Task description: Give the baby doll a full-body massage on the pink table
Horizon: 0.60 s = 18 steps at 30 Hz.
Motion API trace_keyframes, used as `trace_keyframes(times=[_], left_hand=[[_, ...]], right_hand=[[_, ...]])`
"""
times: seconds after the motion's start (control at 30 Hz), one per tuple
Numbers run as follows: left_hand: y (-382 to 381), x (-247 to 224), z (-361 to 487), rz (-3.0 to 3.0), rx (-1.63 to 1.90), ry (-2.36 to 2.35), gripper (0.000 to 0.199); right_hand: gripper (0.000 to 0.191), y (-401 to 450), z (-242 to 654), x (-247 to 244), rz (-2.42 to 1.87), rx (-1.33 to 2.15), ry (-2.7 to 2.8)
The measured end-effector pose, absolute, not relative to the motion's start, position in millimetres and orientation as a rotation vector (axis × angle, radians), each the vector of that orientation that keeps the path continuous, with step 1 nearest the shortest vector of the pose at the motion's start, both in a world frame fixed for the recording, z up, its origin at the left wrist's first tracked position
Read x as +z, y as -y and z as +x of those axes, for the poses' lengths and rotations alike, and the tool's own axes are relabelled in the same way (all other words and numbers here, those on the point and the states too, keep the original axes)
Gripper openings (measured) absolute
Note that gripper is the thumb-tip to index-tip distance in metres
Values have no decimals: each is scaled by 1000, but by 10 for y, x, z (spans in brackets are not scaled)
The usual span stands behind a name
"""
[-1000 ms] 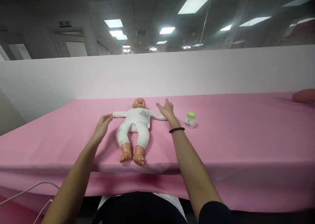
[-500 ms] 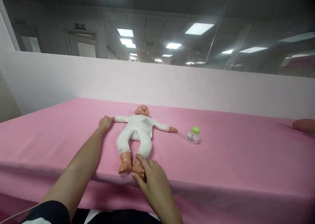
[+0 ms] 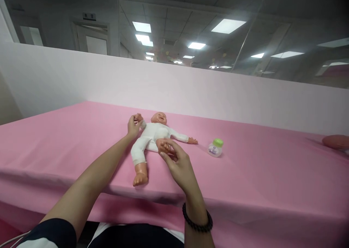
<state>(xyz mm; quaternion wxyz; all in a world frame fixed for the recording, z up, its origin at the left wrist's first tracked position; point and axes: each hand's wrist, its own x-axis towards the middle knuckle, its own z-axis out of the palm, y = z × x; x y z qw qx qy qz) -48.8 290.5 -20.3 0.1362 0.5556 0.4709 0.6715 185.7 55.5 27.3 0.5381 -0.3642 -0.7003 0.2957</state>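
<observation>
A baby doll (image 3: pixel 152 133) in a white suit lies on its back, head toward the wall. My left hand (image 3: pixel 134 126) is closed on the doll's hand at the left, with that arm bent up beside the head. My right hand (image 3: pixel 177 160) grips the doll's foot (image 3: pixel 163 146) between thumb and fingers, with that leg folded up over the belly. The other leg lies stretched toward the table's front edge. The doll's arm on the right rests out to the side, near a clear jar (image 3: pixel 215 148) with a green lid.
Pink cloth (image 3: pixel 259 175) covers the table. A low white wall (image 3: pixel 191 91) with glass above it runs along the back. At the far right edge lies a brownish rounded object (image 3: pixel 335 142), partly cut off.
My left hand has moved up and right, bending the doll's arm toward its head. My right hand has raised the foot from the table's front edge to the belly, folding the leg.
</observation>
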Motion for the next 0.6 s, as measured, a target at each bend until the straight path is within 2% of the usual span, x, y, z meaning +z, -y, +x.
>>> trace_keyframes(times=[0.17, 0.3, 0.47, 0.6], left_hand=[[-2710, -160, -320, 2090, 1772, -1092, 24], [-2634, -158, -318, 2240, 1646, -987, 27], [-2698, -207, -365, 2130, 1735, -1041, 24], [-2886, -297, -451, 1804, 1898, -1182, 25]], right_hand=[[37, -1035, 1647, 264, -796, 781, 1639], [37, -1175, 1542, 195, -850, 789, 1628], [39, -1035, 1590, 208, -759, 879, 1561], [39, -703, 1863, 285, -721, 1042, 1549]])
